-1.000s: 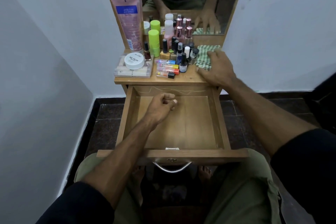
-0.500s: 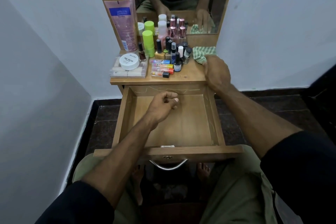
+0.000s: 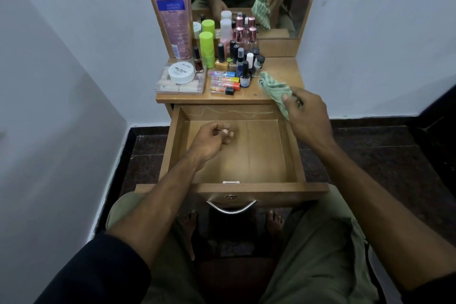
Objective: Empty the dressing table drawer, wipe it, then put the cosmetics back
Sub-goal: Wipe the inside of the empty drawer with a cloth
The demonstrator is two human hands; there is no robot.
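So the table (image 3: 271, 100) is the big thing here, mirror at the far end, and the drawer (image 3: 293, 155) is pulled all the way out toward the person's lap. The drawer looks emptied already, bare wood floor inside with a few pale scratch marks on the far wall.

All the cosmetics (image 3: 234, 64) are parked on the tabletop, crowded to the left and middle: tall pink tube (image 3: 175, 22) leaning at the far left, green canisters, a bunch of little bottles, a white nail polish tub (image 3: 181, 73) on a clear box, some bright tubes lying flat near the front edge.

The key bit: the green striped cloth (image 3: 274, 87) is in the right hand (image 3: 308, 116), fingers clenched around one end of it, thumb on top. It's lifted off the tabletop at the drawer's far right corner, with the loose end trailing up and left toward the bottles. The drawer floor lies down and to the left of that hand, so I'd guess the wipe starts at the far right corner and sweeps left and near.

The left hand (image 3: 212, 139) hovers over the far left part of the drawer, fingers loosely curled, holding nothing as far as I can tell. It's nearer the drawer floor, but it hasn't got the cloth.
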